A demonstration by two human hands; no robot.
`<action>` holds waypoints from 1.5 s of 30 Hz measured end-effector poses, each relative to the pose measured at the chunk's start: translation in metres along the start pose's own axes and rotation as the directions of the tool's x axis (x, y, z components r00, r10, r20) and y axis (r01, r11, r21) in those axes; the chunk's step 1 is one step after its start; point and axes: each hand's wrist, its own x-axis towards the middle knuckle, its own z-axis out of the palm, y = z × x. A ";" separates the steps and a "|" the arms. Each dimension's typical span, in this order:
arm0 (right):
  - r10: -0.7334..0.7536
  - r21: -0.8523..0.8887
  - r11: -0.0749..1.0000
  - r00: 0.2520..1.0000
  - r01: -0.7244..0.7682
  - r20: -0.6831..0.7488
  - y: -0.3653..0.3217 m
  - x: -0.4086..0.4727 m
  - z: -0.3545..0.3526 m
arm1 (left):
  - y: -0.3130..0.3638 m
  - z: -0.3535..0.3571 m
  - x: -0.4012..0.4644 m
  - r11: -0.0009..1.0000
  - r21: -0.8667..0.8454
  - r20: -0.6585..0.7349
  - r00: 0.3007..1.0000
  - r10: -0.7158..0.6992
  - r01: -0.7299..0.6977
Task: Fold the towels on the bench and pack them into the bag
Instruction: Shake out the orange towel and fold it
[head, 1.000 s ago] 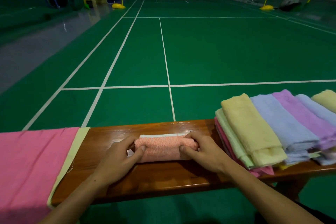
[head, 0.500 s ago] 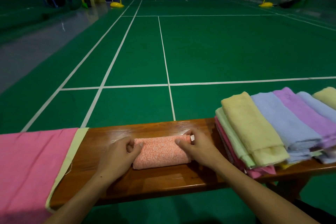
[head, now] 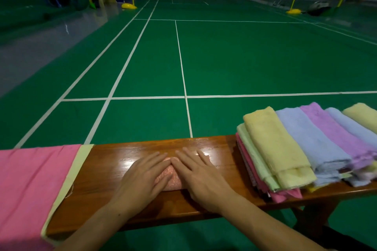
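A small salmon-pink patterned towel [head: 170,179], folded into a compact bundle, lies in the middle of the wooden bench [head: 106,169]. My left hand [head: 142,177] and my right hand [head: 202,175] lie flat on top of it with straight fingers, pressing it down; their fingertips nearly meet and cover most of it. A stack of folded towels [head: 306,149] in yellow, blue, purple, green and pink sits on the right part of the bench. No bag is in view.
A pink cloth with a pale yellow border [head: 30,185] drapes over the bench's left end. Beyond the bench stretches a green badminton court with white lines [head: 184,97] and yellow net posts [head: 130,5] far back.
My hands moved from gripping the ends of the rolled towel to lying flat on top of it, side by side. The towel is now pressed flatter and mostly covered.
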 end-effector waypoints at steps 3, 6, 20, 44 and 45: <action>0.020 0.023 0.999 0.986 -0.024 0.164 0.006 -0.005 -0.006 | -0.004 -0.003 -0.003 0.998 0.068 0.058 0.998 0.006 -0.010; 0.071 0.084 0.993 0.979 -0.088 0.192 0.013 -0.007 -0.020 | -0.006 -0.009 -0.002 0.996 0.069 0.094 0.994 -0.057 0.051; 0.208 0.402 0.884 0.971 -0.239 0.121 -0.010 -0.010 -0.014 | -0.021 -0.038 0.006 0.619 -0.450 0.401 0.765 -0.504 0.644; 0.420 0.396 0.848 0.902 -0.352 -0.098 0.034 -0.046 -0.057 | 0.085 -0.016 0.095 0.183 -0.938 0.195 0.883 -0.426 0.296; 0.461 0.270 0.867 0.880 -0.419 -0.111 0.040 -0.049 -0.061 | 0.087 -0.008 0.099 0.271 -0.918 0.147 0.884 -0.444 0.289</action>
